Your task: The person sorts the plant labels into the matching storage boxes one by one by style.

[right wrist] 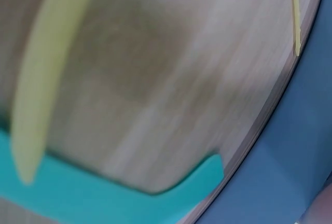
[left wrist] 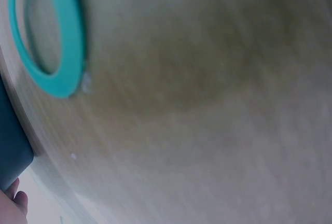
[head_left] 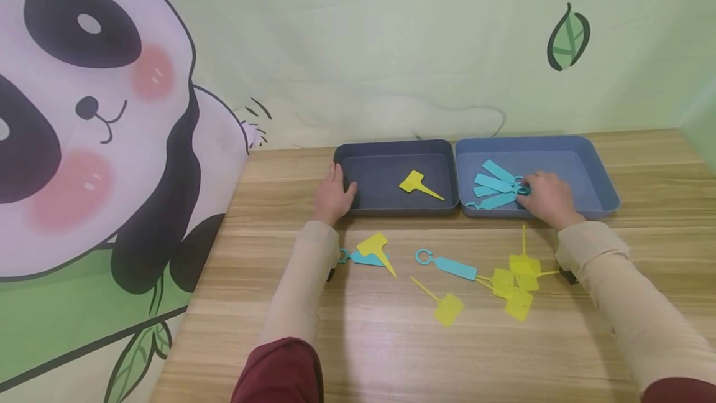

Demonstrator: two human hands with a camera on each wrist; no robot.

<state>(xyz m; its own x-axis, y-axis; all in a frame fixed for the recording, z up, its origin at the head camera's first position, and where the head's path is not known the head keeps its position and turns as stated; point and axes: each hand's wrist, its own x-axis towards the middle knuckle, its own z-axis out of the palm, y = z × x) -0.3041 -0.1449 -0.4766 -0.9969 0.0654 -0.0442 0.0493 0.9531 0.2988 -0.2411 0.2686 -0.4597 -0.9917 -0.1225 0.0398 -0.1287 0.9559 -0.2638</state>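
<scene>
My right hand [head_left: 550, 199] reaches into the blue tray [head_left: 582, 170], its thumb and fingertips pinching the ring end of a teal hanging plant tag [head_left: 523, 190]. Several more teal tags [head_left: 495, 184] lie fanned out beside those fingertips. My left hand [head_left: 334, 194] rests at the left rim of the dark grey tray [head_left: 371, 182], fingers extended along the edge and thumb over it. Inside that tray is one yellow T-shaped plant label [head_left: 415, 183]. In the left wrist view, a few fingertips [left wrist: 19, 200] show beside the dark tray's corner.
On the wooden table, a yellow label [head_left: 373, 245] overlaps a teal tag [head_left: 366, 259]. Farther right lie another teal tag [head_left: 455, 268], a lone yellow label [head_left: 449, 310] and a cluster of yellow labels [head_left: 517, 303]. The trays stand side by side before a panda-print cloth [head_left: 358, 48].
</scene>
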